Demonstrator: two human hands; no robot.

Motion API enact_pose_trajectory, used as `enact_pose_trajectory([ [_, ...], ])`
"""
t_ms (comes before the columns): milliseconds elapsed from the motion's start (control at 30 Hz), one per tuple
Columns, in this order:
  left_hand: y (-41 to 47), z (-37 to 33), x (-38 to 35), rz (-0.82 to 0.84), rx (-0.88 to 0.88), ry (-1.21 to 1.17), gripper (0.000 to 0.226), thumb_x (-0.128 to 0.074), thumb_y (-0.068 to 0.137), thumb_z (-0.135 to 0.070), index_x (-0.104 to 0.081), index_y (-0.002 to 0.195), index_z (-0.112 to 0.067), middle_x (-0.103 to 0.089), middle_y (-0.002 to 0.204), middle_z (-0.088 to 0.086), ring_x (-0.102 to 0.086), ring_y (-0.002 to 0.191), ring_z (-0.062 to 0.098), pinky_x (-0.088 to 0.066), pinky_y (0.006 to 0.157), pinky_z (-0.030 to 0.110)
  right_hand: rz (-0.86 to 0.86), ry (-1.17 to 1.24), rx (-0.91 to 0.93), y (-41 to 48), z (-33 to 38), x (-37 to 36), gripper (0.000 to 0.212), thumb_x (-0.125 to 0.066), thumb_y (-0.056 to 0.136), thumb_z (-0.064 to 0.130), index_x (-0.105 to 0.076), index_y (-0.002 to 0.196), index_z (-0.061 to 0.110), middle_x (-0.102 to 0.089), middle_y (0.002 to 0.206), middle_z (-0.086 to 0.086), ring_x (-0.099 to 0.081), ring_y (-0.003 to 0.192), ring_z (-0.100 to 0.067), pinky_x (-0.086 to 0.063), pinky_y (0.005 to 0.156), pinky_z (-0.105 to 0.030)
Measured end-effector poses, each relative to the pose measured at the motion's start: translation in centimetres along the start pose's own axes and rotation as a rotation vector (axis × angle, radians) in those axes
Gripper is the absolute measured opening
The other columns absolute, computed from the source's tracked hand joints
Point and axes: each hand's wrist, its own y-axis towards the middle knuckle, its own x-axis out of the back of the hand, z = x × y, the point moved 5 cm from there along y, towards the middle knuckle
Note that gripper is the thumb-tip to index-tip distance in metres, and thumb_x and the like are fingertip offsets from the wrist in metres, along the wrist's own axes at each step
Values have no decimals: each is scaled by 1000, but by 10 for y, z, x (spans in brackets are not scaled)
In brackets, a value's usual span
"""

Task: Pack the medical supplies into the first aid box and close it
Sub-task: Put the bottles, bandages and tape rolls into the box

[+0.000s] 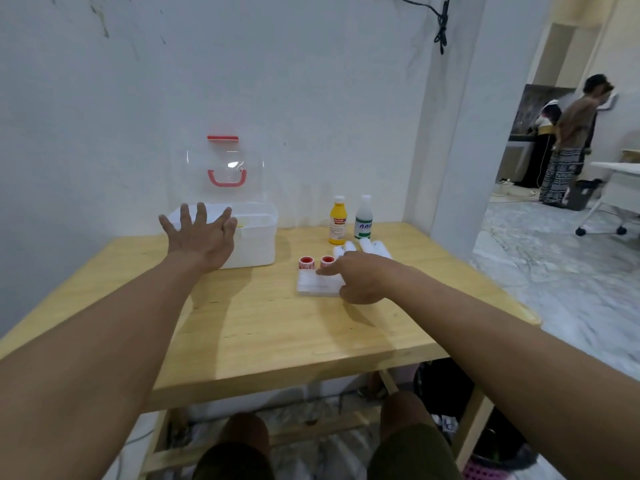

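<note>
Right now the flat white square gauze pack (313, 287) lies on the pale wooden table (277, 334) under your right hand (363, 277). The forefinger is stretched across its top and the thumb sits at its near edge; whether they pinch it, you cannot tell. The open white plastic first aid box (258, 244) sits near, to its left, with your left hand (202, 237) spread wide there.

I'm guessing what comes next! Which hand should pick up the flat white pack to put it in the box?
Right. The right hand lies on the white pack, fingers touching its top. The left hand is spread open over the first aid box, away from the pack.
</note>
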Motion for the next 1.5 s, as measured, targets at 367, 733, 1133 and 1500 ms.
enact_pose_trajectory([
  [367,4,19,15,-175,27,-151,57,-8,99,-46,-29,151,-34,-30,158,9,-11,149,30,-4,115,62,-220,310,47,30,-2,78,57,-75,79,36,-57,132,24,-57,123,3,-56,110,-17,-44,85,-28],
  [733,22,44,-1,-76,59,-152,57,-8,98,-42,-25,153,-35,-23,161,7,-7,150,30,-5,116,62,-231,275,59,124,33,134,44,-76,77,26,-71,113,3,-72,110,-14,-67,98,-29,-56,87,-41],
  [1133,20,44,-4,-145,-1,-167,53,-13,101,-40,-30,151,-35,-26,160,4,-10,150,29,-5,118,58,-90,256,93,205,74,93,45,-84,73,26,-70,111,6,-72,109,-4,-67,96,-24,-56,88,-37],
  [1500,21,43,-5,-165,2,-198,52,-17,100,-40,-46,143,-36,-32,158,-1,-11,150,25,-6,119,56,-155,509,30,224,77,75,25,-51,90,9,-69,106,1,-72,107,-15,-69,95,-29,-58,89,-41],
])
